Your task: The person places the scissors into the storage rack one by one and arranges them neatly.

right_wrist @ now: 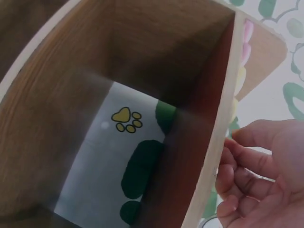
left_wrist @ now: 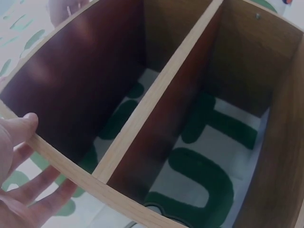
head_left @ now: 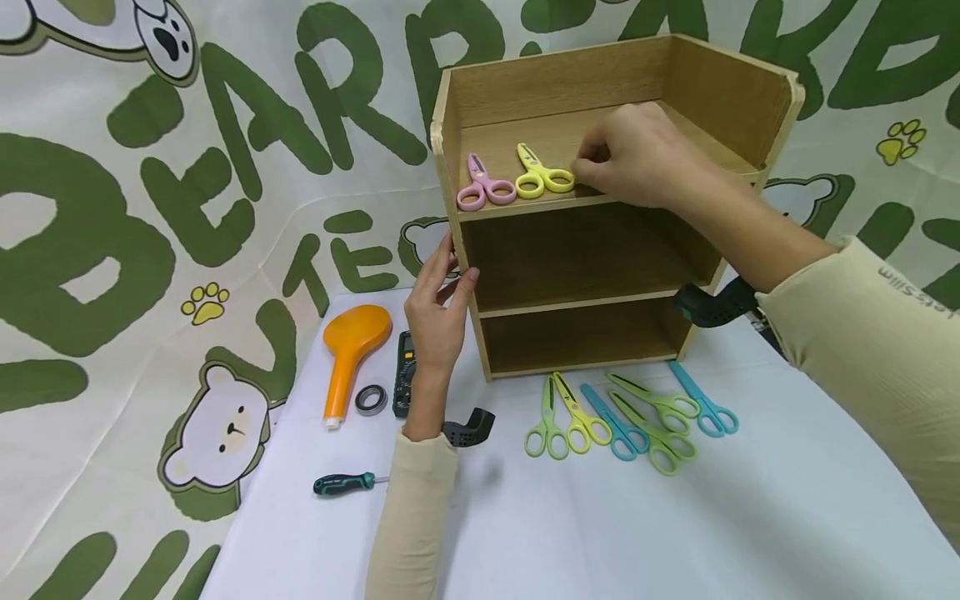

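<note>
The right hand (head_left: 637,162) rests on the top tier of the wooden shelf (head_left: 600,250), its fingers curled and pinched at the handle ring of the yellow scissors (head_left: 542,175), which lie at the fingertips; the pink scissors (head_left: 483,185) lie just beyond them toward the shelf's left wall. The left hand (head_left: 437,312) presses that wall's outer face with straight fingers (left_wrist: 28,199), thumb on the front edge. Below the right fingers, six green, yellow and blue scissors (head_left: 630,412) lie on the table (head_left: 675,533). The right sleeve (head_left: 885,350) reads "letsslim"; the backdrop (head_left: 150,208) shows big green letters, "BEAR" among them.
</note>
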Demonstrator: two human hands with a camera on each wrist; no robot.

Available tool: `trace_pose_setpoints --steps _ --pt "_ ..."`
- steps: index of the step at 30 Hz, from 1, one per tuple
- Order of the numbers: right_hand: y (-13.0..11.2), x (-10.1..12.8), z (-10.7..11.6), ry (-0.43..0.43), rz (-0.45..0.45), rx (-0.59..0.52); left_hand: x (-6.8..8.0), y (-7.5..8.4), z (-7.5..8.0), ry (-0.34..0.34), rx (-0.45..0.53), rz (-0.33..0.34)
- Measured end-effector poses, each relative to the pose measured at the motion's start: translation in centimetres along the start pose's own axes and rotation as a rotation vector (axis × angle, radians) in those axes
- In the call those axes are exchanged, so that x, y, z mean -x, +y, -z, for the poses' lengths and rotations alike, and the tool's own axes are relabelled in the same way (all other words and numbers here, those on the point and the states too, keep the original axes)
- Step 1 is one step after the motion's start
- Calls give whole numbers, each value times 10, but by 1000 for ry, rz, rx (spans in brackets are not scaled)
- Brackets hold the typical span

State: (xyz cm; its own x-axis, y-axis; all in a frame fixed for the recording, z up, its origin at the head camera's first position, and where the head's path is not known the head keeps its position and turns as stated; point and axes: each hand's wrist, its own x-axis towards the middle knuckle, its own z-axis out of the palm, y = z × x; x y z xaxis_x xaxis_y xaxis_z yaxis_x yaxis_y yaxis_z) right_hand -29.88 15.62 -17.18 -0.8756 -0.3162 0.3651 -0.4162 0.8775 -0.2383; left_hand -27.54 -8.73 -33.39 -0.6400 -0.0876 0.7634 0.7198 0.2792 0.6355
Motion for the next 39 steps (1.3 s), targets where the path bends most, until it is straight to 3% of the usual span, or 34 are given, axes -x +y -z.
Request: trace_pose_setpoints --steps 5,8,14,16,21,28,33,39 --pt "7 31 7 108 22 5 -2 1 0 -3 1 0" --pt "13 58 10 176 85 24 -4 3 -1 -8 -1 -2" --pt "34 114 -15 215 239 -9 -5 3 2 -12 -6 10" --pt "44 132 -31 187 239 -26 -4 3 3 -13 1 15" --pt "74 174 -77 41 131 -37 -2 0 4 -8 6 17" --pt "119 216 -132 -121 8 -61 0 -2 3 -12 5 22" --pt "148 236 -157 -195 -61 -58 0 -2 2 -9 3 17" --pt "171 248 -172 -286 -151 -28 -1 0 1 -9 -1 18"
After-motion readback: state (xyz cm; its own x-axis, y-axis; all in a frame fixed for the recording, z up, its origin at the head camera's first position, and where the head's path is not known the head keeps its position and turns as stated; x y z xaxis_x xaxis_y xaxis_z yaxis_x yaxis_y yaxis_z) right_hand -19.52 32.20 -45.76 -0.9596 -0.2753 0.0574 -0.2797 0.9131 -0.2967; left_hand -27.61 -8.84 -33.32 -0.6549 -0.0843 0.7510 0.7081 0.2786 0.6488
